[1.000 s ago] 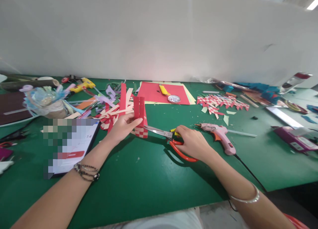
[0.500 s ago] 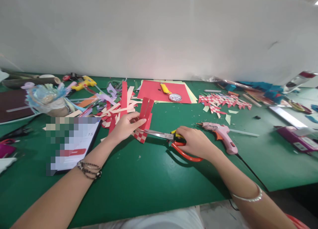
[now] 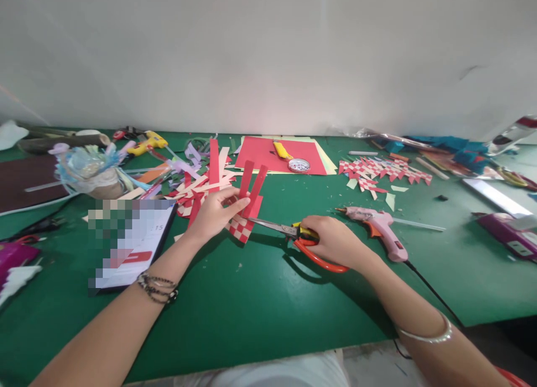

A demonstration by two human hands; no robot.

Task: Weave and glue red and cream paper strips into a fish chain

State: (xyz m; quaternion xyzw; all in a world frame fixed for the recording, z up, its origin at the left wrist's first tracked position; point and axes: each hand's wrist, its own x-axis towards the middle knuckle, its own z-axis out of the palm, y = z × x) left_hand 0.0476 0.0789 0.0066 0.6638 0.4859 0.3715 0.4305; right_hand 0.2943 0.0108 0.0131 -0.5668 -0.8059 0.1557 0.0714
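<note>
Pinched between the thumb and fingers of my left hand (image 3: 218, 211) is a woven paper piece (image 3: 241, 229), checked red and cream at its lower end. Red paper strips stand up from it above my thumb, spread apart at their tops. My right hand (image 3: 333, 239) is wrapped round the scissors (image 3: 321, 258), which have red and yellow handles. The blades point left, and their tips touch or overlap the woven piece just right of my left thumb. Whether the tips have paper between them, I cannot tell.
Loose red and cream strips (image 3: 213, 163) lie behind my left hand. A phone (image 3: 138, 247) is at the left. To the right are a pink glue gun (image 3: 380, 225) and checked woven pieces (image 3: 386, 171). Red paper sheets (image 3: 255, 152) with a yellow cutter (image 3: 282, 150) lie at the back.
The red strips above my left thumb have spread apart into a V. The scissor blades look closer together, with their tips still at the woven piece. The whole view has shifted slightly.
</note>
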